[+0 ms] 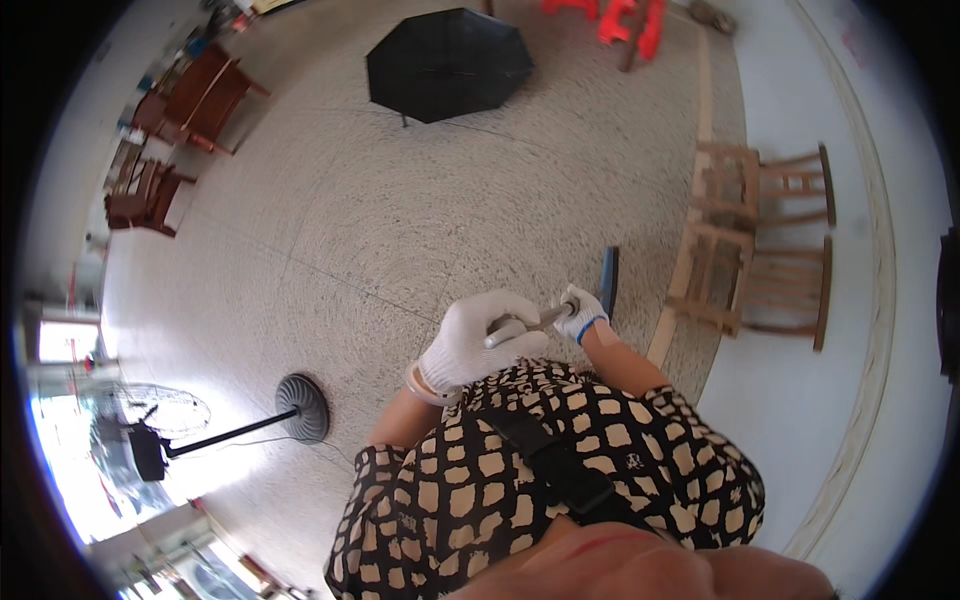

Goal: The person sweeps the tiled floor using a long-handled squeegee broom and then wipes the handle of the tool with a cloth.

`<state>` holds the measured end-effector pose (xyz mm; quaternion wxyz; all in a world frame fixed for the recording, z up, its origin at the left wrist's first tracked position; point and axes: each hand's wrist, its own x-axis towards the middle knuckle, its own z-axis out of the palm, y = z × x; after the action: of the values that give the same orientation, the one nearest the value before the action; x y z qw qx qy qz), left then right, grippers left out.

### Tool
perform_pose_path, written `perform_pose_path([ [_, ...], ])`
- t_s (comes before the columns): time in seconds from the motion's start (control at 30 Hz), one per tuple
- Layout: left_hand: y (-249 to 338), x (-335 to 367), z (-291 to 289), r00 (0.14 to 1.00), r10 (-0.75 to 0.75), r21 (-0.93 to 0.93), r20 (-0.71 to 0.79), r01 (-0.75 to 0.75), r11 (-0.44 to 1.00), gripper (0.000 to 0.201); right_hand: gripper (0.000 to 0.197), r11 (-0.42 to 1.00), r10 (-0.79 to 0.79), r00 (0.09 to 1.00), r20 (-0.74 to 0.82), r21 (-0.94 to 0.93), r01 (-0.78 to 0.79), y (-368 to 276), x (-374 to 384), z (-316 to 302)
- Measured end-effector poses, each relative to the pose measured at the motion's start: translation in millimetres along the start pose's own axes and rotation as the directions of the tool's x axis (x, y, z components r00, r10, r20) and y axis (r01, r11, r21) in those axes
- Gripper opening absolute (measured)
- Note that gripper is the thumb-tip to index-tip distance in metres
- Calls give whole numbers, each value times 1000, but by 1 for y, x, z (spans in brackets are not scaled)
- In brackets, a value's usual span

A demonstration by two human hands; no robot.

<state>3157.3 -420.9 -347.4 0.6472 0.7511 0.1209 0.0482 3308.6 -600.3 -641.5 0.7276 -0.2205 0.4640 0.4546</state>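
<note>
Both my hands wear white knitted gloves. My left hand (482, 342) is closed round the upper end of a grey metal handle (548, 318) in front of my body. Lower on the same handle my right hand (580, 313) is wrapped, its glove showing a blue cuff edge. Beyond the right hand, close to the floor, a narrow blue and dark head (609, 282) shows; it looks like the end of this long-handled floor tool. Whether it is a mop or a broom I cannot tell. The handle's lower part is hidden by my right hand.
Two wooden chairs (740, 275) stand along the white wall at right. An open black umbrella (448, 65) rests on the speckled floor (330, 220) ahead. A standing fan (302, 408) is at left, its cord on the floor. Dark wooden furniture (205, 100) and red plastic stools (635, 25) lie farther off.
</note>
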Motion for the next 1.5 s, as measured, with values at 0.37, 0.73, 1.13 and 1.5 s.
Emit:
perform_pose_path([
  [0.37, -99, 1, -143, 970, -242, -261, 1, 234, 937, 15, 36, 979, -126, 947, -296, -194, 69, 88, 95, 80],
  [0.73, -150, 15, -265, 926, -199, -494, -322, 15, 869, 8, 17, 293, 58, 998, -7, -956, -24, 141, 202, 197],
  [1.13, -125, 65, -423, 751, -99, -116, -653, 31, 993, 19, 28, 586, 253, 910, -329, -696, -415, 272, 376, 414],
  [1.5, -163, 74, -534, 634, -141, -205, -761, -28, 978, 1, 38, 423, 351, 883, -313, -788, -447, 387, 408, 518],
])
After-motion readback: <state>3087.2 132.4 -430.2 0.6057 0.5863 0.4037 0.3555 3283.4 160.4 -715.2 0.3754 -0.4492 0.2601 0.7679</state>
